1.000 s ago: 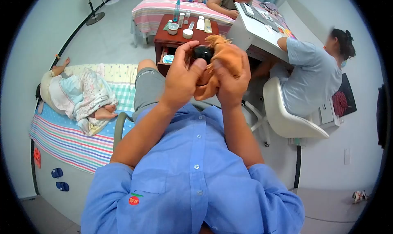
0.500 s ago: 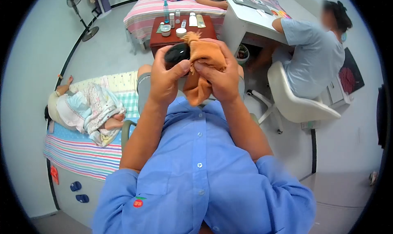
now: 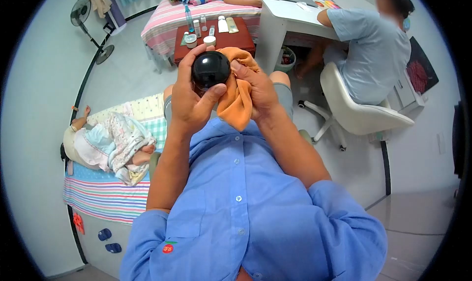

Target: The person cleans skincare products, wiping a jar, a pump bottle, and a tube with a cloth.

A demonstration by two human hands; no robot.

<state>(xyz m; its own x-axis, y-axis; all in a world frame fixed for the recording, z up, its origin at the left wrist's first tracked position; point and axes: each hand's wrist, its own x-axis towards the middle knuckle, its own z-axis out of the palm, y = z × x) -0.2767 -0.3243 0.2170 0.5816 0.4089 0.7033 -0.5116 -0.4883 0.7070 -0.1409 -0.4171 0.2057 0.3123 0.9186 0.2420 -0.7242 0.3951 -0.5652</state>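
Note:
A glossy black object with a round, domed top (image 3: 211,69) sits in my left hand (image 3: 189,104), fingers and thumb wrapped around its side. Its underside is hidden, so I cannot tell what kind of container or lid it is. My right hand (image 3: 263,91) grips a bunched orange cloth (image 3: 236,109), thumb pressed on top. The cloth lies against the right side of the black object, and its lower end hangs down between my wrists.
Ahead stands a red-brown cabinet (image 3: 244,39) with several bottles, tubes and jars. To the right, a person (image 3: 368,55) sits on a white chair (image 3: 364,116) at a white desk (image 3: 275,20). Someone lies on floor mats (image 3: 118,202) at left. A fan (image 3: 81,11) stands beyond.
The black object has turned so its round top faces me. The cloth has shifted from over its right edge to beside it, and my right hand has moved slightly down and left.

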